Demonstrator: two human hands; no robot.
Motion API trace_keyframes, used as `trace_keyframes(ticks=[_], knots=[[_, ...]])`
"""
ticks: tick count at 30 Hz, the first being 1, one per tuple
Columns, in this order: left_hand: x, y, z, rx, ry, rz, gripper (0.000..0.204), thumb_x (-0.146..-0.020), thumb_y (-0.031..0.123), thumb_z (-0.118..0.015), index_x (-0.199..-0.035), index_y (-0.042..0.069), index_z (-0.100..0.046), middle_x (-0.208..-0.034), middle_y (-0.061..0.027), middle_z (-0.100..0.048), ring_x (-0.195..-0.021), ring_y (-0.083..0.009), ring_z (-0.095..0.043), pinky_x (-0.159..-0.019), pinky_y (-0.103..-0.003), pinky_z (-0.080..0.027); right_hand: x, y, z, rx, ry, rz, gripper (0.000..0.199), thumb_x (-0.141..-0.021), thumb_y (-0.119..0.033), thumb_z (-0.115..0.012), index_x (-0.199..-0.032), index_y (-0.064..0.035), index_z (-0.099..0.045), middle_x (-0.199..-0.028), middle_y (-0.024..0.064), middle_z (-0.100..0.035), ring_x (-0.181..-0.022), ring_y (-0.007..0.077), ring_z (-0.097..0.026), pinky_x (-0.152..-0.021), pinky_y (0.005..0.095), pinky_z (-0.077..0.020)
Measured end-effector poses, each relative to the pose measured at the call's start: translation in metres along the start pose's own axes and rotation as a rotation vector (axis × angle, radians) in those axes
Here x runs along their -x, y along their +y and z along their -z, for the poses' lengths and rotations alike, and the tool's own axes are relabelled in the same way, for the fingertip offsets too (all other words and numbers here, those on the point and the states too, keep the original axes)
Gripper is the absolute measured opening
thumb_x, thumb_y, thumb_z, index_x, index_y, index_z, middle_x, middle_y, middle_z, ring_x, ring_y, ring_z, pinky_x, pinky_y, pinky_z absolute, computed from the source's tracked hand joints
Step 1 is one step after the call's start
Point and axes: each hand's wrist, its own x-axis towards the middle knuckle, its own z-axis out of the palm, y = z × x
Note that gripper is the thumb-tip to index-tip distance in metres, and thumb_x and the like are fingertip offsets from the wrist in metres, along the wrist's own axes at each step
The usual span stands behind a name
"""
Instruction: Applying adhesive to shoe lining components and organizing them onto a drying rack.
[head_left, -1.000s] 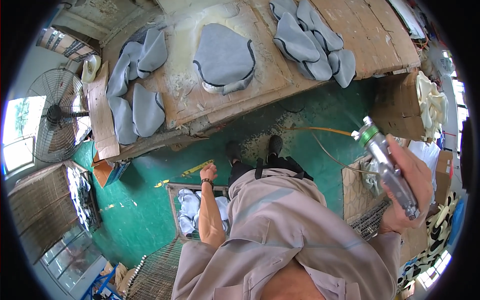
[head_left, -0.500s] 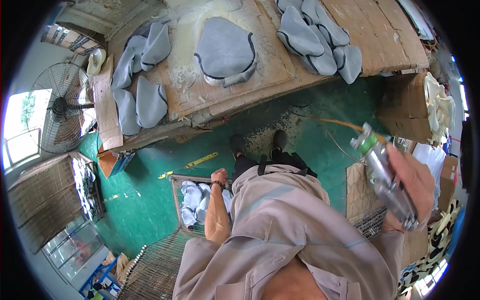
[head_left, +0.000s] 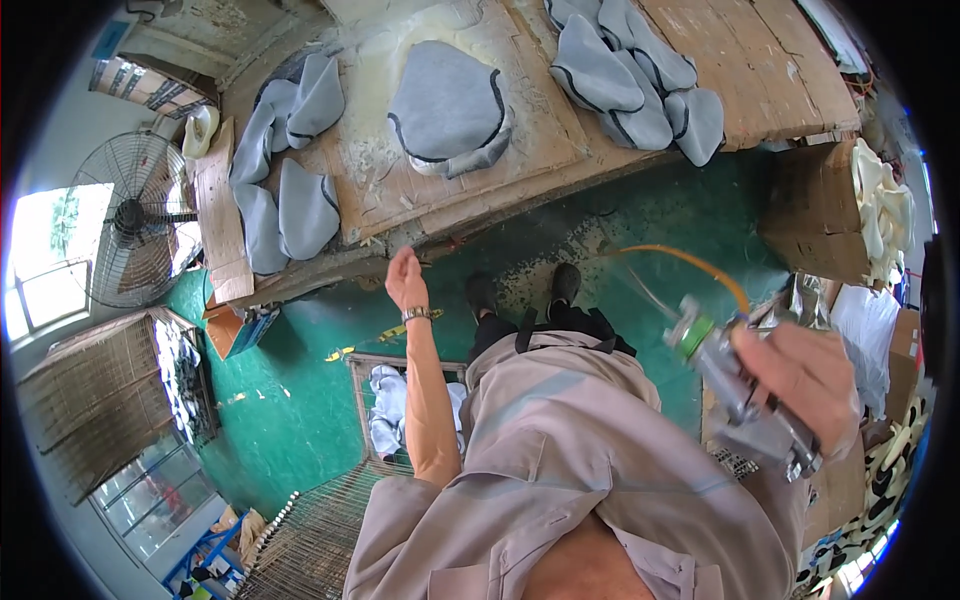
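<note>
My right hand [head_left: 805, 385] is wrapped round a metal spray gun [head_left: 722, 368] with a green ring, held out at my right side. An orange hose [head_left: 690, 257] loops near the gun's front end. My left hand [head_left: 405, 280] reaches forward to just short of the table's near edge, fingers loosely bent and nothing visible in them. Beyond it, on the table [head_left: 470, 212], lies a grey rounded fabric piece [head_left: 447, 100] with dark edging, over another pale piece. Similar grey pieces lie in groups at the left [head_left: 308, 210] and the right [head_left: 640, 80].
A wire-topped frame [head_left: 310, 525] and a bin of grey pieces [head_left: 388, 405] stand close at my left. A caged fan [head_left: 128, 215] is at the far left. Cardboard boxes [head_left: 810, 215] with cream pieces [head_left: 878, 215] stand at the right. The floor [head_left: 270, 400] is green.
My left hand has moved up and forward from beside the bin toward the table edge. The spray gun in my right hand has shifted slightly left and nearer to me.
</note>
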Motion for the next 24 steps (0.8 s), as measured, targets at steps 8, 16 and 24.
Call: trace_keyframes(ticks=[8,16,24], knots=[[-0.062,0.157,-0.093,-0.287,-0.005,-0.429,0.035,-0.085,0.004,-0.070,-0.119,0.010,-0.072,-0.120,-0.0098,-0.069,-0.106,-0.0247,-0.066,-0.092,-0.038,-0.053,0.015,-0.003,0.003,0.004,0.029,-0.125,0.057,-0.072,-0.029,-0.081,-0.117,0.0049,-0.069,-0.068,0.0050,-0.058,-0.053,0.0158,-0.053,-0.052,0.0308,-0.0379],[-0.104,0.178,-0.112,-0.874,-0.132,-0.901,0.033,-0.074,0.022,-0.082,-0.106,0.014,-0.076,-0.132,-0.0067,-0.063,-0.134,-0.0311,-0.048,-0.109,-0.047,-0.038,0.023,-0.002,0.004,0.011,0.161,-0.317,0.049,-0.076,-0.022,-0.067,-0.117,0.0044,-0.072,-0.087,0.0121,-0.066,-0.069,0.0194,-0.060,-0.065,0.0304,-0.0442],[-0.114,0.183,-0.121,-0.869,-0.131,-0.970,0.013,-0.072,0.018,-0.080,-0.084,0.014,-0.077,-0.125,0.0001,-0.064,-0.132,-0.0276,-0.051,-0.106,-0.046,-0.039,0.026,-0.018,0.003,0.032,0.166,-0.447,0.060,-0.081,-0.043,-0.055,-0.114,0.0030,-0.074,-0.096,0.0166,-0.068,-0.075,0.0214,-0.060,-0.072,0.0317,-0.0448]])
